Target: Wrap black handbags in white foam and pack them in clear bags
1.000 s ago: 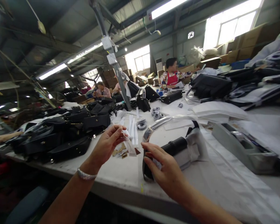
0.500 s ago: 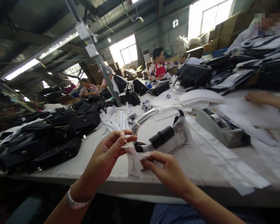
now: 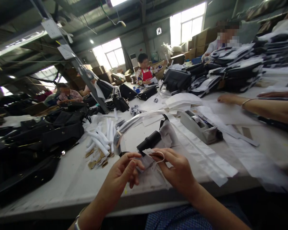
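Note:
My right hand (image 3: 176,166) pinches a small brown tag (image 3: 157,154) with a white string looped over it and a clear plastic piece hanging below. Just left of it is my left hand (image 3: 124,172), its fingers apart and slightly curled, with nothing visible between them. Beyond both hands, a black rolled strap (image 3: 148,141) lies on the white table (image 3: 76,182), joined to a handle loop in clear plastic (image 3: 117,134). White paper rolls (image 3: 98,142) and small brown tags (image 3: 97,158) are heaped to the left.
Black bags (image 3: 62,134) are piled at the left. A grey tape dispenser (image 3: 199,126) stands right of the strap, beside long white strips (image 3: 206,153). Another person's arm (image 3: 261,107) reaches in from the right. More bags (image 3: 242,75) and seated people are farther back.
The view has turned right. My left hand has let go of the string and opened. My right hand still pinches the tag, and the other person's arm shows more.

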Demonstrator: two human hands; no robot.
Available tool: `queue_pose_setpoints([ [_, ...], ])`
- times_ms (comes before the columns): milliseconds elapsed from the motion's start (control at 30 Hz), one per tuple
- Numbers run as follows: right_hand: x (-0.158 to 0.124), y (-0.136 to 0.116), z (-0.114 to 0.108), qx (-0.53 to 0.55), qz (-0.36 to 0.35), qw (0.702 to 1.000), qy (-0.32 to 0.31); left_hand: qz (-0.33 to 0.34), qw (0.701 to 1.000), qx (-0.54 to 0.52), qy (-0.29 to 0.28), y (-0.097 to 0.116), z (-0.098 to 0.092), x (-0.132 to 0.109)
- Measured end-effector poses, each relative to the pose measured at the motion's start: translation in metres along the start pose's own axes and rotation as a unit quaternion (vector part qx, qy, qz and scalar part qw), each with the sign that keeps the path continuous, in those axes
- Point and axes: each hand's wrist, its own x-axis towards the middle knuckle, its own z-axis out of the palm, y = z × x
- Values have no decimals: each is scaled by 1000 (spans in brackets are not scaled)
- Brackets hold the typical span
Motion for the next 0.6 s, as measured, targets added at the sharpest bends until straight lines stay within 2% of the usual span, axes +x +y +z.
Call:
queue_pose_setpoints([
  [67,-1,0,-2,-26,-16,1000,-1,55,994,96,15,-2,8,6],
  [167,-2,0,-3,-60,-40,997,4,151,959,235,57,-5,22,14],
  [267,-4,0,-4,-78,-58,995,12,211,929,290,88,-11,35,20],
  [333,-5,1,-6,-82,-54,995,5,225,924,290,104,-13,40,23],
  [433,-5,4,-8,-80,-29,996,-16,195,946,243,94,-10,40,23],
  [533,-3,11,-11,-71,-11,997,-17,116,984,124,58,-3,35,20],
  [600,-3,16,-11,-58,-3,998,-13,62,996,41,46,0,31,18],
])
